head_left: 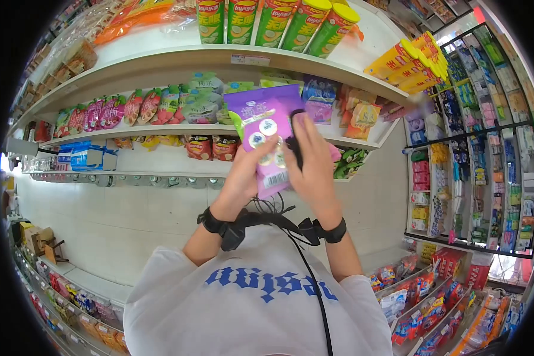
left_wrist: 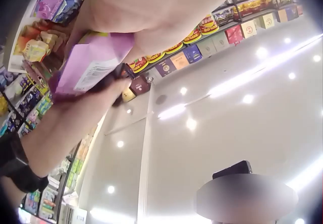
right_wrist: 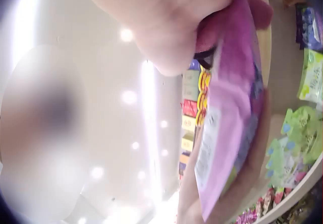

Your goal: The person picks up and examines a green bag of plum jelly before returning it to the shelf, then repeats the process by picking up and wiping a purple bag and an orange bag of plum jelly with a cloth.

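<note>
A purple and pink bag [head_left: 266, 127] with round pictures and a barcode is tilted in front of the shelf. My left hand [head_left: 243, 175] grips its lower left side, thumb across the front. My right hand [head_left: 313, 163] holds the right side, with a dark item [head_left: 293, 142] between that hand and the bag; I cannot tell what it is. The right wrist view shows the bag [right_wrist: 229, 103] side-on, with a pink thing [right_wrist: 212, 32] under my right palm [right_wrist: 171, 22]. In the left wrist view, the barcode side of the bag [left_wrist: 98, 62] faces the camera. Fingers behind the bag are hidden.
Green chip cans [head_left: 243, 22] and yellow cans [head_left: 397, 59] stand on the top shelf. Below are rows of bagged snacks [head_left: 204, 107] and a blue box [head_left: 86, 157]. A tall rack of goods [head_left: 474, 136] is at the right, with more packed shelves low on both sides.
</note>
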{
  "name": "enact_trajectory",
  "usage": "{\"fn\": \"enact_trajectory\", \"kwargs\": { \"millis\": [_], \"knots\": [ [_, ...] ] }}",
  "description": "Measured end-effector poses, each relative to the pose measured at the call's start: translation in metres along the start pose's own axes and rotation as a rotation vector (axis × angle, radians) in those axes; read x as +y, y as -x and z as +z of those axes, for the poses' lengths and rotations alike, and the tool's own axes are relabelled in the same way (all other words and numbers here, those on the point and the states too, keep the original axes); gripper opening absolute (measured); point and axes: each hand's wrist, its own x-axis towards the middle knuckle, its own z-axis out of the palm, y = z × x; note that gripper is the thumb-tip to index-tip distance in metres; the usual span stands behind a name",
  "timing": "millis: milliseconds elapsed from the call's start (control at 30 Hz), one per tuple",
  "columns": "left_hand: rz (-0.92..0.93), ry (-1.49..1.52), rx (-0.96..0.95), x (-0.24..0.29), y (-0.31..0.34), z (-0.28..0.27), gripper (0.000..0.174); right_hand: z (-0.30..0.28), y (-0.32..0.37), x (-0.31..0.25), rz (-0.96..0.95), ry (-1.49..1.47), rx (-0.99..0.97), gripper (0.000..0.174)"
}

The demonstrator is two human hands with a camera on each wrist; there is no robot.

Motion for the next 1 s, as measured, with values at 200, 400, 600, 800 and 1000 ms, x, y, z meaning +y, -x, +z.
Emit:
{"fn": "enact_trajectory", "kwargs": {
  "millis": [200, 400, 600, 800, 1000],
  "knots": [
    [-0.027, 0.213, 0.066, 0.007, -0.012, -0.018, 0.028, -0.013, 0.022, -0.028, -0.304, -0.007, -0.182, 0.073],
    [0.131, 0.028, 0.012, -0.012, -0.004, 0.042, 0.033, -0.034, 0.017, 0.037, -0.146, -0.078, 0.212, 0.041],
    [0.116, -0.196, 0.005, -0.047, 0.009, 0.092, 0.038, -0.091, 0.047, 0.098, 0.765, -1.756, 0.064, 0.057],
    [0.191, -0.452, 0.025, -0.083, 0.013, 0.113, 0.043, -0.110, 0.096, 0.106, 0.603, -1.456, 0.046, 0.036],
    [0.490, -0.943, 0.038, -0.127, -0.007, 0.097, 0.081, -0.121, 0.115, 0.143, 0.564, -1.039, 0.202, 0.038]
  ]
}}
